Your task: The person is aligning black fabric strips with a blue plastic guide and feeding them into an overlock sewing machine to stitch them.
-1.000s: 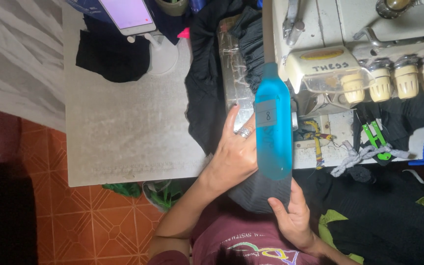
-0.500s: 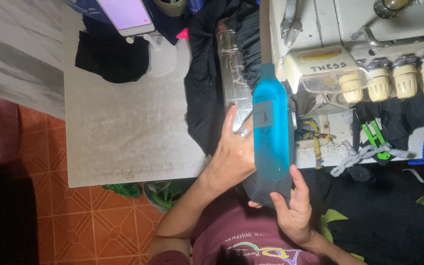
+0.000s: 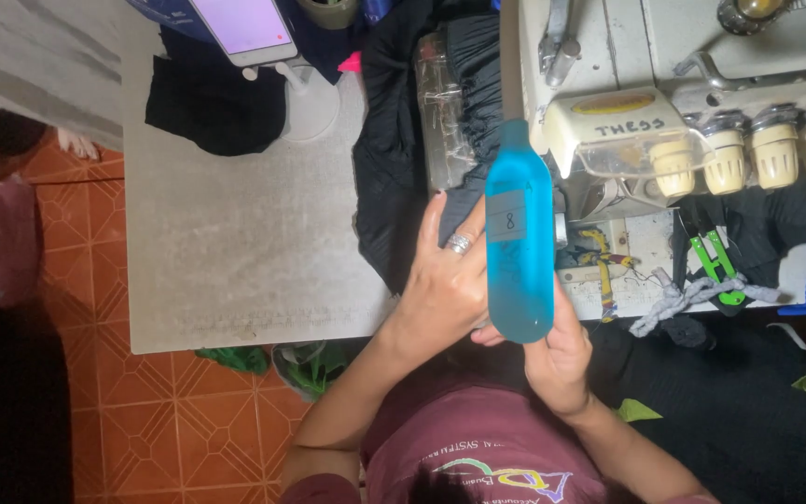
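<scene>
Reaching forward from the worktop's near edge, a person's left hand (image 3: pixel 445 280), ring on one finger, lies with fingers extended and close together on black fabric (image 3: pixel 394 215) beside the overlock sewing machine (image 3: pixel 664 121). Their right hand (image 3: pixel 557 350) curls around the rounded near end of a translucent blue bottle-shaped form (image 3: pixel 518 238), which points toward the machine.

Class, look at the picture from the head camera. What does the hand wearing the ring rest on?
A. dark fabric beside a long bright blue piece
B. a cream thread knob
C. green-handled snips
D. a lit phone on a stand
A: the left hand, with a ring on one finger, lies flat on the dark fabric right next to the blue piece, at the sewing machine.
</scene>
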